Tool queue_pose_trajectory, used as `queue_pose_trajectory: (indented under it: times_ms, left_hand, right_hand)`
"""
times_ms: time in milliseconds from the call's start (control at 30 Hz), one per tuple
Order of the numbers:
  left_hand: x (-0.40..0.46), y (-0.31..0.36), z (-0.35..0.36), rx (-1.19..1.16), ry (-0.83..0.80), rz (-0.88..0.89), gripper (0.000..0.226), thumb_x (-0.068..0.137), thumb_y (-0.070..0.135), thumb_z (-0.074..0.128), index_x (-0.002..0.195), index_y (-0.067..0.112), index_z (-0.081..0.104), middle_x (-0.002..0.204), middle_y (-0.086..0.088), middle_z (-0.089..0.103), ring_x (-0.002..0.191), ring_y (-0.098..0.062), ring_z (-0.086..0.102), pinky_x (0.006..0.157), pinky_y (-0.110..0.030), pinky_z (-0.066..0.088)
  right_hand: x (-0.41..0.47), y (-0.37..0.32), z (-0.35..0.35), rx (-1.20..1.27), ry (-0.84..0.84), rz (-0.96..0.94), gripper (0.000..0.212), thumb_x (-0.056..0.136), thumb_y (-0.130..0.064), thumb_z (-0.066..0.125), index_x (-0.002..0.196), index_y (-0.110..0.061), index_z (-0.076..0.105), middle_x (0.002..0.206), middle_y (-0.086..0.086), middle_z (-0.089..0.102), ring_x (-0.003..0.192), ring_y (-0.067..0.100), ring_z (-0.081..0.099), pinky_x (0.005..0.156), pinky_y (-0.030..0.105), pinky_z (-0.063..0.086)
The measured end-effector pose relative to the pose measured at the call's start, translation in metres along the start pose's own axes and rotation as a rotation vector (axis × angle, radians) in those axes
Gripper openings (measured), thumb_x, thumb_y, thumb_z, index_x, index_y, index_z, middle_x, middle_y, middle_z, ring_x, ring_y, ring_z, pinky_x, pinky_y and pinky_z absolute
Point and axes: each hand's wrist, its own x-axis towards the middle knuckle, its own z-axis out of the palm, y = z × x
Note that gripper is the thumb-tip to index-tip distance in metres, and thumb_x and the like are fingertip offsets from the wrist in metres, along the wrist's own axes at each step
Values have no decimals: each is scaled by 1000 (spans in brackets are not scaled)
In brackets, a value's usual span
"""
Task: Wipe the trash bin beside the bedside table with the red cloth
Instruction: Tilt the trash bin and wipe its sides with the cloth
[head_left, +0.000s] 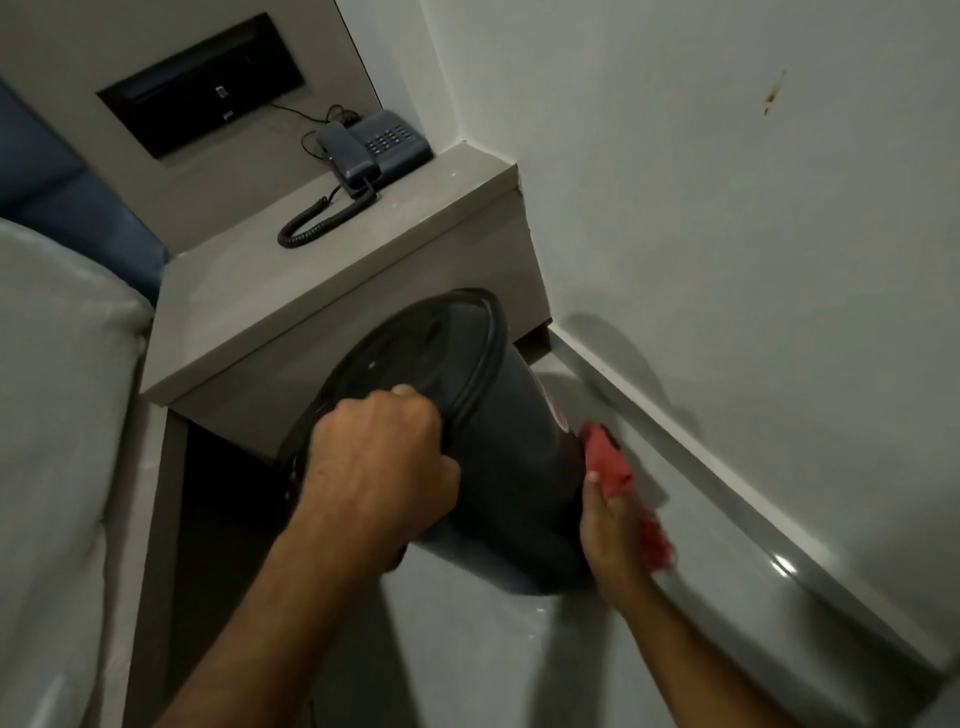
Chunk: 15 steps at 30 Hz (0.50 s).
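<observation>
Your black trash bin (498, 467) tilts, lidded top toward the bedside table (322, 291); left hand (374, 467) clamps its rim, right hand (613, 525) presses the gripped red cloth (608, 462) against its base.

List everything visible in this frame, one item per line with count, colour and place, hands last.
trash bin: one, black, tilted, held in front of the bedside table
cloth: one, red, against the bin's right side
bedside table: one, grey-beige, centre
telephone: one, dark grey, at the back of the table top, coiled cord in front
wall panel: one, black, recessed above the table
bed: one, pale cover, left edge
wall: white, right
left hand: gripping the bin's rim
right hand: holding the cloth
</observation>
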Motion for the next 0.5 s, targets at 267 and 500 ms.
queue_pose_trajectory:
  times_ms: [267, 500]
  left_hand:
    - [0, 14, 23, 159, -70, 80, 55, 85, 36, 58, 129, 10, 41, 125, -15, 55, 108, -32, 60, 88, -43, 51]
    - [-22, -3, 47, 272, -9, 198, 61, 49, 23, 85, 95, -12, 68, 92, -40, 69, 64, -49, 69, 53, -50, 58]
  right_hand:
    - [-78, -75, -1, 745, -316, 20, 53, 88, -54, 51, 138, -36, 59, 132, 2, 71, 116, 20, 69, 101, 47, 53]
    - [-84, -122, -67, 1211, -309, 44, 47, 105, -47, 35, 108, -13, 68, 85, 4, 81, 72, 11, 78, 57, 25, 59]
